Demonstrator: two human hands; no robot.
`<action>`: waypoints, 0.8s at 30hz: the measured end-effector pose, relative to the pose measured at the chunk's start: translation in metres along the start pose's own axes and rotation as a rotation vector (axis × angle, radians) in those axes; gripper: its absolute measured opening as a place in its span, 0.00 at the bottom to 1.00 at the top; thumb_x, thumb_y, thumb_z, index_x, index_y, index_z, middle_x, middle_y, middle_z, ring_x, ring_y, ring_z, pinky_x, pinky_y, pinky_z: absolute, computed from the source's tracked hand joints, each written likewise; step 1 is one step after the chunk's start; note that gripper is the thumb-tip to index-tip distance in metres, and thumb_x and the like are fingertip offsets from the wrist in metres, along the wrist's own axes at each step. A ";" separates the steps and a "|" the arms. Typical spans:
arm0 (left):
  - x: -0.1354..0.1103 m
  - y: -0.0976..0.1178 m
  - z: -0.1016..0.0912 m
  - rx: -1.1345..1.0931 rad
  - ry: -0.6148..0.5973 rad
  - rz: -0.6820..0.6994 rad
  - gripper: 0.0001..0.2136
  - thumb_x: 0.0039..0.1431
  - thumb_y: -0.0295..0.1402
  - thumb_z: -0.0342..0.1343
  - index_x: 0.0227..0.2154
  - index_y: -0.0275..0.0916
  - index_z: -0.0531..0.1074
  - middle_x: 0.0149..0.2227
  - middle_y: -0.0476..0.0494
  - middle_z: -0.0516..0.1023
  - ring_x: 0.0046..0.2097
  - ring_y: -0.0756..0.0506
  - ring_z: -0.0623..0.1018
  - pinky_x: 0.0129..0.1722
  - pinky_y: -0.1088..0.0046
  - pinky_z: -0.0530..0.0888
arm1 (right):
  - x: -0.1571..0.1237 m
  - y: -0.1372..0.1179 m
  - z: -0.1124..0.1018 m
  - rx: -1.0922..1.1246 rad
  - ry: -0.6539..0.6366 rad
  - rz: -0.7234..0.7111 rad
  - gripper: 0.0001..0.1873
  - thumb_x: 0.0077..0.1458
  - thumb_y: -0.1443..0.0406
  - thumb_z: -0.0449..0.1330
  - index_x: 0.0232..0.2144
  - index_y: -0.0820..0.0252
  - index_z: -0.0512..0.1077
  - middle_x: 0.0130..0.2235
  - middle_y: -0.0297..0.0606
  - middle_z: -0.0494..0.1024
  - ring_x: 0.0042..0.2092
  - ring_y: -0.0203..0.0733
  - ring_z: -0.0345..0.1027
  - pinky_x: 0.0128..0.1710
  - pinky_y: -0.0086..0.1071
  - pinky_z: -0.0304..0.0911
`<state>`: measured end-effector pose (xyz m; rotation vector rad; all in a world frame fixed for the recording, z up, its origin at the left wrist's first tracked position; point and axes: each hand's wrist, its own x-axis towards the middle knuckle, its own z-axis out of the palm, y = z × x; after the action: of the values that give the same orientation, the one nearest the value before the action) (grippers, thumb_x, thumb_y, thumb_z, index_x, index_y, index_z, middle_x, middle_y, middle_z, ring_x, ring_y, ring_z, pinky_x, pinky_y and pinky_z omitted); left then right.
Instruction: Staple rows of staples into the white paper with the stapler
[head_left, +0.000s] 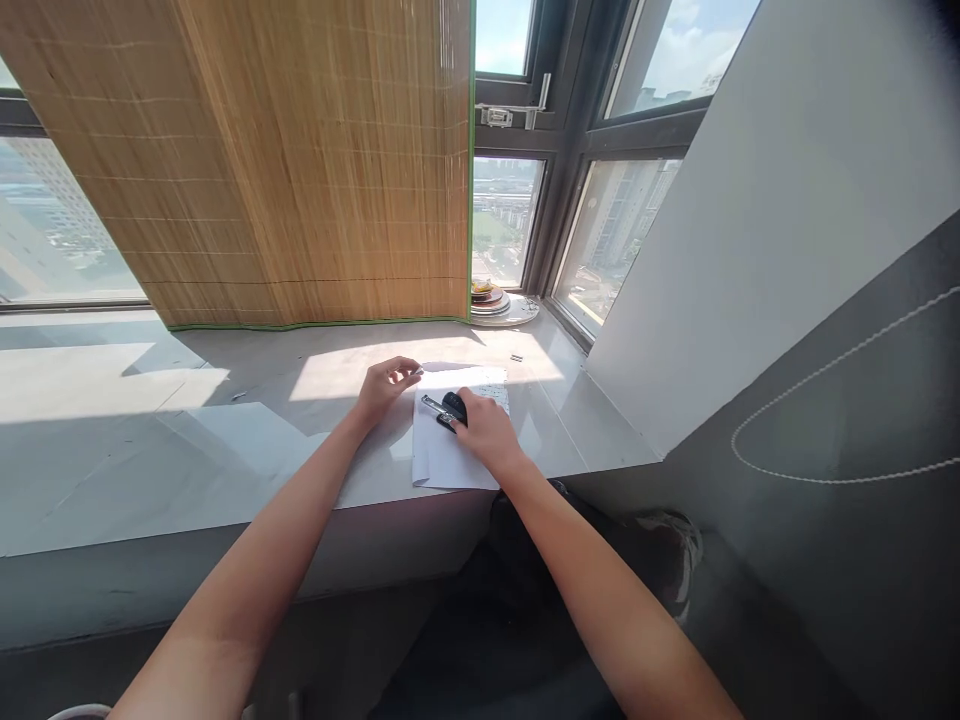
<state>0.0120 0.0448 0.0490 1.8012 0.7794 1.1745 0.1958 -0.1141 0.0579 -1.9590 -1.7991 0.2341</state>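
Observation:
A sheet of white paper [450, 460] lies on the grey stone window sill [225, 440], near its front edge. My right hand [487, 430] rests on the paper and is closed around a black stapler [448, 410], whose metal jaw points left. My left hand [386, 385] sits just left of the paper's top corner, fingers curled in a pinch on a small thin thing that I cannot make out.
A bamboo blind [300, 160] hangs over the window behind the sill. A stack of plates [499, 302] stands in the far corner by the window frame. A white wall panel [750, 220] bounds the sill on the right. Small bits lie loose on the sill.

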 end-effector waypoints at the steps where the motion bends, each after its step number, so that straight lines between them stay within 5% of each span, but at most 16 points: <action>1: -0.002 0.002 0.000 0.008 -0.057 0.004 0.07 0.51 0.32 0.73 0.33 0.41 0.83 0.37 0.42 0.83 0.36 0.45 0.74 0.37 0.70 0.68 | 0.000 0.003 -0.001 0.018 0.017 -0.004 0.09 0.63 0.66 0.66 0.46 0.54 0.74 0.42 0.40 0.83 0.43 0.52 0.76 0.36 0.35 0.61; 8: -0.012 0.009 -0.002 0.148 -0.327 0.180 0.05 0.56 0.37 0.70 0.35 0.46 0.85 0.36 0.40 0.83 0.42 0.40 0.74 0.44 0.64 0.71 | -0.005 0.011 -0.006 0.045 0.103 -0.025 0.11 0.60 0.69 0.64 0.45 0.52 0.78 0.41 0.37 0.84 0.42 0.49 0.76 0.36 0.33 0.59; 24: -0.017 0.005 0.007 0.120 -0.543 0.093 0.06 0.58 0.36 0.70 0.36 0.43 0.81 0.38 0.43 0.78 0.37 0.44 0.71 0.40 0.69 0.68 | -0.003 0.016 -0.005 0.001 0.099 -0.001 0.10 0.59 0.68 0.65 0.44 0.52 0.78 0.42 0.38 0.83 0.42 0.50 0.75 0.35 0.34 0.57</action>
<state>0.0130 0.0261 0.0453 2.1390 0.4559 0.6461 0.2118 -0.1189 0.0542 -1.9337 -1.7368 0.1348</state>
